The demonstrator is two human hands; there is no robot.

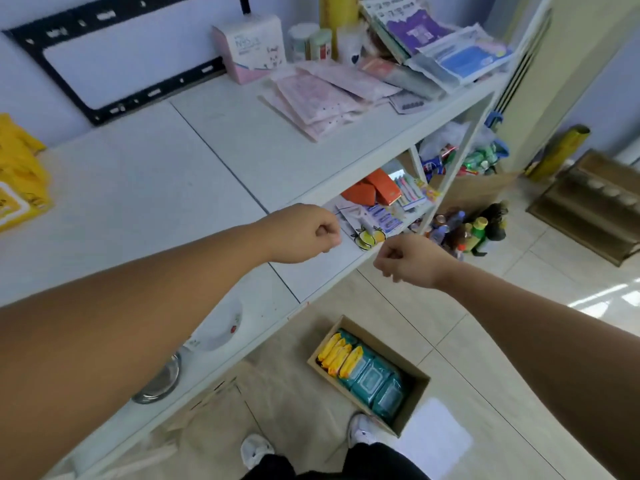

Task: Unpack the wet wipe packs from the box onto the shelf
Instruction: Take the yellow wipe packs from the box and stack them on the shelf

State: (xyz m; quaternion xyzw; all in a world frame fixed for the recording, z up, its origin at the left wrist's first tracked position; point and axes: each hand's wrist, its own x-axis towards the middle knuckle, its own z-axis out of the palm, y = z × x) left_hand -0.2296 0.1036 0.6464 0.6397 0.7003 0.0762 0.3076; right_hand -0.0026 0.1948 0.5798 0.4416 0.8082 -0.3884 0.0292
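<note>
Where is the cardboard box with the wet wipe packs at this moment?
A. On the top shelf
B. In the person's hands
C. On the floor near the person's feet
C: the cardboard box stands open on the floor tiles, with teal packs inside.

Bright even daylight, window glare on floor tiles [620,299], soft blur, wide-angle bending at edges

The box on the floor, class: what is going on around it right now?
A person stands at a white shelf with both arms out. The left hand and right hand are closed fists holding nothing. The cardboard box sits on the floor by their feet, still full of yellow packs and teal packs.
</note>
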